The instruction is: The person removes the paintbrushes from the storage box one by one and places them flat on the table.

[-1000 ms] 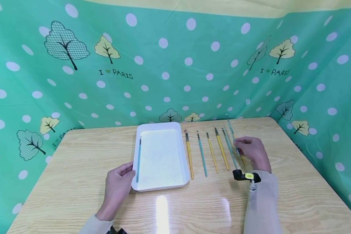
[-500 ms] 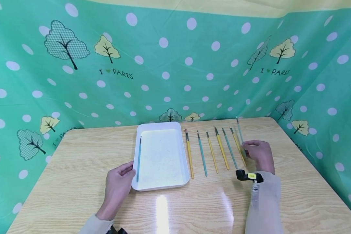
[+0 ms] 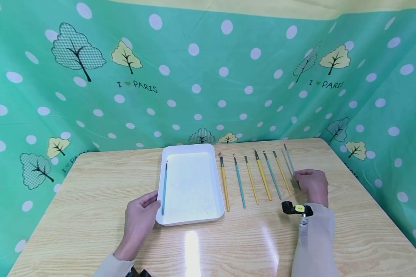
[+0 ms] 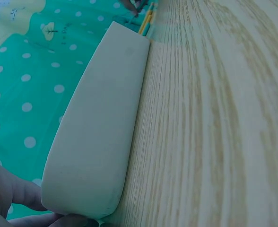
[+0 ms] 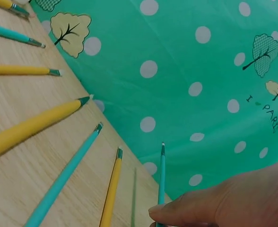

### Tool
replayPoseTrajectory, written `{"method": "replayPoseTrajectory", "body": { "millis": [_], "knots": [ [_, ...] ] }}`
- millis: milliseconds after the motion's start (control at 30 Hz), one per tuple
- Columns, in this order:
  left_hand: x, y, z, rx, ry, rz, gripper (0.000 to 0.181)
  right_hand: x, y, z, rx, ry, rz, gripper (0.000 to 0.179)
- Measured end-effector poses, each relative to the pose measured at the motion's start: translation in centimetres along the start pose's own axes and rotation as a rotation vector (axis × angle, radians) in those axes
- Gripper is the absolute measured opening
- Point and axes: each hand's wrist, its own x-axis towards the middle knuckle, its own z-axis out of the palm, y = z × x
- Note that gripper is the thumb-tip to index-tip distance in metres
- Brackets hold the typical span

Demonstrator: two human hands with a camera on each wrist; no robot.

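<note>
My right hand pinches a thin teal paintbrush near its lower end, at the right end of a row of brushes. Its bristle end points to the back of the table, and in the right wrist view the brush slants up with a shadow beside it. My left hand grips the near left side of a white tray, thumb at the rim. Along the tray's left wall lies another teal paintbrush. The left wrist view shows the tray's outer side and parts of the fingers.
Yellow and teal paintbrushes lie side by side right of the tray, from a wide yellow one to a thin yellow one. A green dotted curtain hangs behind the wooden table.
My right hand has moved right and slightly toward me with the teal paintbrush, from over the last yellow brush to a spot right of it. The left hand and tray stay put.
</note>
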Motion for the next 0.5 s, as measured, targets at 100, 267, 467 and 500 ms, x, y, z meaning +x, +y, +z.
{"method": "replayPoseTrajectory", "body": {
  "millis": [100,267,467,500],
  "knots": [
    [-0.02,0.03,-0.04,-0.003,-0.002,0.000,0.040,0.08,0.11,0.05,-0.022,0.008,0.000,0.035],
    [0.00,0.05,-0.10,-0.007,-0.005,0.003,0.040,0.10,0.22,0.24,-0.038,0.018,0.002,0.032],
    [0.03,-0.02,-0.03,-0.003,-0.005,0.006,0.040,0.13,0.64,0.36,-0.065,0.036,-0.009,0.030],
    [0.02,-0.02,-0.02,-0.002,-0.005,0.006,0.040,0.13,0.69,0.37,-0.070,0.038,-0.010,0.030]
  ]
}}
